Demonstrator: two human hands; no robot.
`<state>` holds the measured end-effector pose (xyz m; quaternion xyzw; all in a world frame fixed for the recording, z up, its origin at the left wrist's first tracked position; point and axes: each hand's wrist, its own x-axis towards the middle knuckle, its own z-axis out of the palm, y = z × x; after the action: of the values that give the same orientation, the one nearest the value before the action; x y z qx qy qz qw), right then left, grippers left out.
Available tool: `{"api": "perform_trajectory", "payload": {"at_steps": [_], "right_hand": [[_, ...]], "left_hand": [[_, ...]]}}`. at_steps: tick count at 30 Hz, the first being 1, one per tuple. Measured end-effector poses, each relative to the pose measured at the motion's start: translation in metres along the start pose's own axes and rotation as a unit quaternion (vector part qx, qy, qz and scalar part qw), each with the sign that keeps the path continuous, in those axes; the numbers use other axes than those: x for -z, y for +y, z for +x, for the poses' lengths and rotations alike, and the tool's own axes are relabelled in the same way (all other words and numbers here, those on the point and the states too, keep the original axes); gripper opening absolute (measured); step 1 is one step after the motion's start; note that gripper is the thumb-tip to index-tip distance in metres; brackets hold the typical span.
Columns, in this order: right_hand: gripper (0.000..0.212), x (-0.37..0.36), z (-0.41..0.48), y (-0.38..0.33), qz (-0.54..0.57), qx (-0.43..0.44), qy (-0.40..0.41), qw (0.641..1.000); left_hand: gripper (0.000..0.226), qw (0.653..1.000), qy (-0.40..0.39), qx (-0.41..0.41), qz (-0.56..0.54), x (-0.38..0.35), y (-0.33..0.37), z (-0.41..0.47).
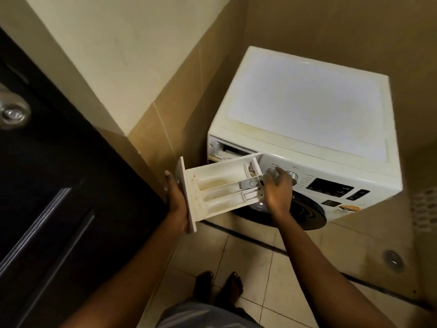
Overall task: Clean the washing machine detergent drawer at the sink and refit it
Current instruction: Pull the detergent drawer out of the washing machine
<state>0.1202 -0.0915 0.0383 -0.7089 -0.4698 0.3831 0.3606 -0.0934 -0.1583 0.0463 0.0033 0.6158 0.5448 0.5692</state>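
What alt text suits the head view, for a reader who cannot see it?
A person holds a white detergent drawer, stained with brownish residue, in front of a white washing machine, left hand gripping its front panel, right hand its rear end. The machine's drawer slot stands open.

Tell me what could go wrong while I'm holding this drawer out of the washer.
1. The detergent drawer is held only at its ends by the left hand and right hand; a slip could drop it near the bare feet.
2. Tilting it may spill brownish residue onto the tiled floor.
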Motion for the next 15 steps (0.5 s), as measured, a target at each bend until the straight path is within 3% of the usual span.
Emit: {"api": "perform_trajectory", "payload": {"at_steps": [2, 6, 10, 13, 15], "right_hand": [[0.041, 0.016, 0.002, -0.001, -0.102, 0.053, -0.035, 0.993], [0.04, 0.036, 0.0, 0.004, -0.157, 0.002, -0.052, 0.986], [0.033, 0.059, -0.017, 0.012, -0.13, -0.053, 0.025, 0.99], [0.028, 0.08, -0.035, 0.021, -0.097, -0.074, 0.11, 0.986], [0.024, 0.096, -0.05, 0.031, -0.062, -0.079, 0.177, 0.979]], "left_hand": [[0.098, 0.999, -0.024, 0.006, 0.042, -0.012, 0.009, 0.001], [0.089, 0.99, -0.087, -0.007, 0.114, -0.039, 0.023, -0.005], [0.092, 0.967, -0.17, -0.023, 0.19, -0.06, 0.028, -0.004], [0.059, 0.954, -0.189, -0.052, 0.225, -0.085, 0.024, -0.01], [0.055, 0.939, -0.21, -0.054, 0.269, -0.105, 0.014, -0.013]]}}
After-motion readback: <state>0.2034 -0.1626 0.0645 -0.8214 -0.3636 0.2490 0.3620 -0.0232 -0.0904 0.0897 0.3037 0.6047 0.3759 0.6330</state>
